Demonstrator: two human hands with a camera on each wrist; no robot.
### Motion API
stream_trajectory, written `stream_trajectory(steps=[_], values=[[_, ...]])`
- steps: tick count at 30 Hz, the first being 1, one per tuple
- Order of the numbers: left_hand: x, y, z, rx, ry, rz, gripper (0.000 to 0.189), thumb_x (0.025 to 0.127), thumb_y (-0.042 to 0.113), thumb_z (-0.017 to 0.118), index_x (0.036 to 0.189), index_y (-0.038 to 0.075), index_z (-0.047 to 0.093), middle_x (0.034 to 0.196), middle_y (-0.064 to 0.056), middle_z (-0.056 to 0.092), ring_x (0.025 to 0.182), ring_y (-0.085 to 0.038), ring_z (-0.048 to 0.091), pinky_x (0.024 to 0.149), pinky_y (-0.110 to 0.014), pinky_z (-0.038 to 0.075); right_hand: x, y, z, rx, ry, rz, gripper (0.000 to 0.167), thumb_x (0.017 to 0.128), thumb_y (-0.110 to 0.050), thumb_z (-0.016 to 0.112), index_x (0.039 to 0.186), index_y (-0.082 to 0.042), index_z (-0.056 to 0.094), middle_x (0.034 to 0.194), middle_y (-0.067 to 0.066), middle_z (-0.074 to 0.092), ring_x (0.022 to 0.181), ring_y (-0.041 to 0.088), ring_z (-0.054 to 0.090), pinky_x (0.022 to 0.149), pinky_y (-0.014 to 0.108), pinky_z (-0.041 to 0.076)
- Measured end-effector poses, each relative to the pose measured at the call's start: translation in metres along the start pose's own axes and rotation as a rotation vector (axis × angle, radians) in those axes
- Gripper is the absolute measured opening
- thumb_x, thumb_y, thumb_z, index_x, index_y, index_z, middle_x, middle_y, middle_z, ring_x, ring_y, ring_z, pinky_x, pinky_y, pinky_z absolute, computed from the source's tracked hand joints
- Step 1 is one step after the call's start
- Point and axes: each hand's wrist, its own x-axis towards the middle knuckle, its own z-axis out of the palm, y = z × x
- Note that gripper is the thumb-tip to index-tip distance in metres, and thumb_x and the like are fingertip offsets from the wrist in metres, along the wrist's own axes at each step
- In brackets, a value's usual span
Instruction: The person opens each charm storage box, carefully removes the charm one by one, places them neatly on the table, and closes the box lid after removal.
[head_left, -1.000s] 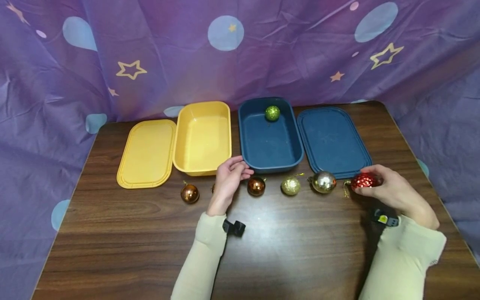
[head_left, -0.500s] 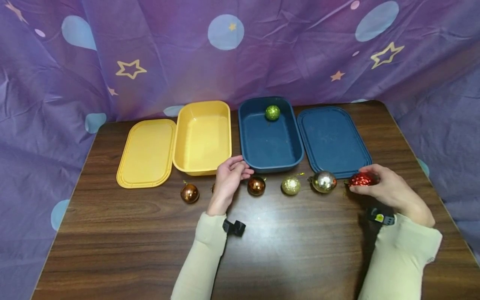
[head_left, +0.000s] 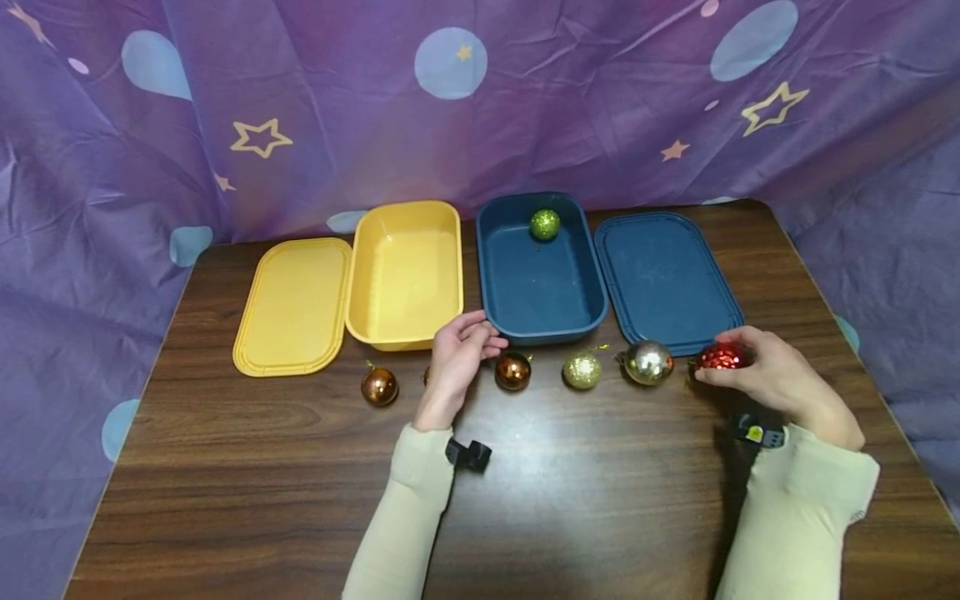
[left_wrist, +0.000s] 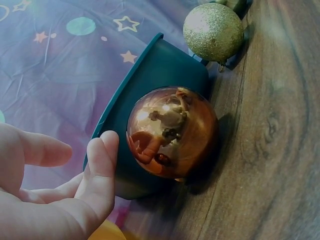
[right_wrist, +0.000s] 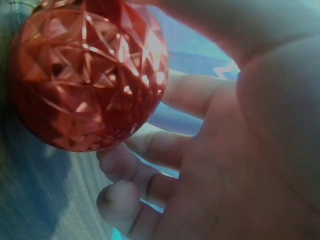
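Note:
In the head view my right hand [head_left: 787, 375] grips a red faceted Christmas ball [right_wrist: 87, 75] between thumb and fingers, low over the table at the right. My left hand [head_left: 459, 358] is at the near left corner of the blue bin [head_left: 542, 333]; its relaxed fingers [left_wrist: 102, 157] are at the bin's wall, and contact is hard to tell. Beside them lies a shiny copper ball [left_wrist: 172, 132]. A green glitter ball [head_left: 545, 225] sits inside the blue bin at the far end. One more copper ball is mostly hidden behind the left hand.
Along the row are a gold glitter ball [head_left: 582, 370], a silver ball [head_left: 648, 363] and a copper ball [head_left: 379, 387] at the left. The yellow bin [head_left: 405, 343] and yellow lid [head_left: 296, 308] stand left; the blue lid [head_left: 667, 279] lies right. A purple curtain [head_left: 360, 100] hangs behind.
My right hand has shifted slightly left with the red Christmas ball, closer to the silver ball. The left hand has stayed in place.

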Motion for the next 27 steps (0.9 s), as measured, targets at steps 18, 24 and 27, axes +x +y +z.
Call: stream_trajectory(steps=[18,24,27], values=[[0.0,0.0012,0.0016,0.009,0.008,0.001,0.039,0.094,-0.001,0.048,0.132,-0.01,0.049,0.105,-0.026,0.066,0.08,-0.019,0.069,0.071,-0.022,0.057,-0.0012,0.0005,-0.0013,0.012,-0.003,0.017,0.074,0.085,-0.047,0.068,0.131,0.007,0.046,0.123,0.034,0.051,0.109,0.046,0.051,0.082,0.051,0.045],[0.0004,0.0007,0.0011,0.01,0.008,-0.001,0.039,0.094,0.0,0.049,0.132,-0.01,0.048,0.105,-0.028,0.065,0.079,-0.018,0.069,0.072,-0.023,0.058,-0.0024,0.0006,-0.0012,0.02,0.001,0.031,0.076,0.087,-0.049,0.066,0.132,0.008,0.044,0.127,0.035,0.047,0.112,0.049,0.048,0.086,0.06,0.043],[0.0,0.0007,0.001,0.01,0.01,-0.001,0.039,0.094,0.0,0.049,0.132,-0.01,0.049,0.104,-0.028,0.065,0.077,-0.016,0.068,0.072,-0.022,0.057,-0.0035,0.0005,-0.0014,0.021,0.01,0.039,0.075,0.089,-0.05,0.063,0.132,0.009,0.044,0.127,0.035,0.048,0.11,0.047,0.05,0.084,0.058,0.045]])
